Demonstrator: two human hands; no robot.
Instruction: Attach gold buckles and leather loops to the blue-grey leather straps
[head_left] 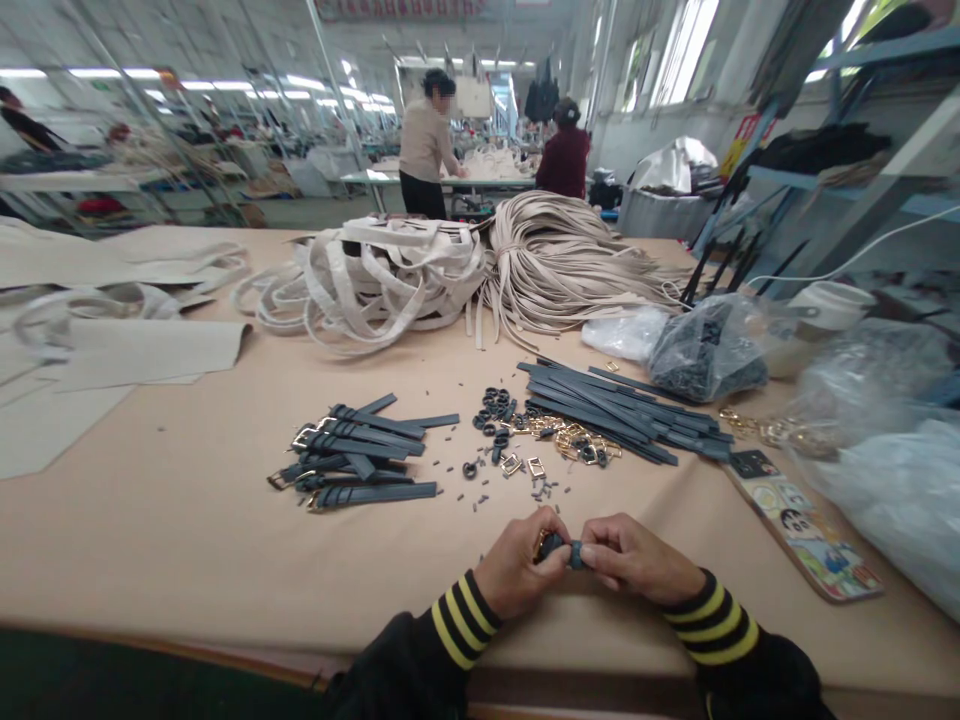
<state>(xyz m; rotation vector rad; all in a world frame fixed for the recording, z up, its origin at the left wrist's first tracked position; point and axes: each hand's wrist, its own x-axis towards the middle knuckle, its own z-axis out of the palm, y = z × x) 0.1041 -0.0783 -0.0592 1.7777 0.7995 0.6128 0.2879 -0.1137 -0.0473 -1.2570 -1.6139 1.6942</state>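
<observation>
Near the table's front edge, my left hand (523, 566) is closed on a dark strap piece (576, 554) with a gold buckle (541, 541). My right hand (643, 558) pinches the other end of the same short piece, close to the left fingertips. Beyond the hands lie loose gold buckles (535, 467) and small dark loops (498, 403). Finished-looking straps with buckles (367, 444) are stacked to the left. A pile of long dark strips (615, 405) lies to the right, behind the buckles.
Beige strap bundles (547, 262) and looped straps (375, 275) cover the table's back. Pale fabric sheets (150, 352) lie at the left. On the right are a patterned case (806, 530) and plastic bags (709, 345). Two people stand at a farther table (367, 179).
</observation>
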